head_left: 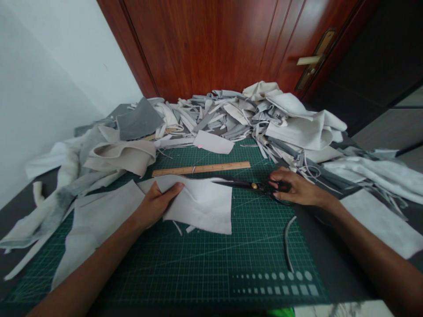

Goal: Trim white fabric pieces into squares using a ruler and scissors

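Observation:
My left hand lies on a piece of pale fabric spread on the green cutting mat, fingers pinching its upper left edge. My right hand grips the handles of black scissors, whose blades point left along the fabric's top edge. A wooden ruler lies just beyond the fabric.
A heap of grey and white fabric scraps covers the far side of the table before a wooden door. More fabric pieces lie at left and right. A thin curved offcut strip rests on the mat's right edge.

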`<state>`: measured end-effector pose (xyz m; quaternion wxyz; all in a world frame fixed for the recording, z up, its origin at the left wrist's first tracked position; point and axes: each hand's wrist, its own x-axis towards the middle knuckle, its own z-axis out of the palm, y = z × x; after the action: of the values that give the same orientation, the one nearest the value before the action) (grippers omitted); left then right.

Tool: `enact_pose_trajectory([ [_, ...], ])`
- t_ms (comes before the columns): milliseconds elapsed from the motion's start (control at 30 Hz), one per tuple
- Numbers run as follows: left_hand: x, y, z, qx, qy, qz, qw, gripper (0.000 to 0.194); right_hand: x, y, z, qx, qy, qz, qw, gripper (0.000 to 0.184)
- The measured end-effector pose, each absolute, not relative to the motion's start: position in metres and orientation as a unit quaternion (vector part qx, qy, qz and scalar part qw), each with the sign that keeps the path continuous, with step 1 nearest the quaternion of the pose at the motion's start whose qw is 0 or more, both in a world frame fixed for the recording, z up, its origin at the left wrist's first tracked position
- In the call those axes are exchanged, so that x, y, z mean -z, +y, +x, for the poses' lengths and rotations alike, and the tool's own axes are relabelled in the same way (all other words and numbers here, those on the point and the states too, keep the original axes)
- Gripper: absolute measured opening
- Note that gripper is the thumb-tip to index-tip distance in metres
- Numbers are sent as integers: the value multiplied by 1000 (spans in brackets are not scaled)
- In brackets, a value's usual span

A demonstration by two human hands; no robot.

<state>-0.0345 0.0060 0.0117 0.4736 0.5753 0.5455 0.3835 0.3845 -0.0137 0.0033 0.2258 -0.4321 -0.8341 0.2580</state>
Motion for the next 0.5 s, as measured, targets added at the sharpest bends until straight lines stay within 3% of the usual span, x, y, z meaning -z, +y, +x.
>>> enact_pose_trajectory([
  [500,-19,2,-27,-380,569,552,477,56,-2,-12,387,-236,-835,-441,231,43],
])
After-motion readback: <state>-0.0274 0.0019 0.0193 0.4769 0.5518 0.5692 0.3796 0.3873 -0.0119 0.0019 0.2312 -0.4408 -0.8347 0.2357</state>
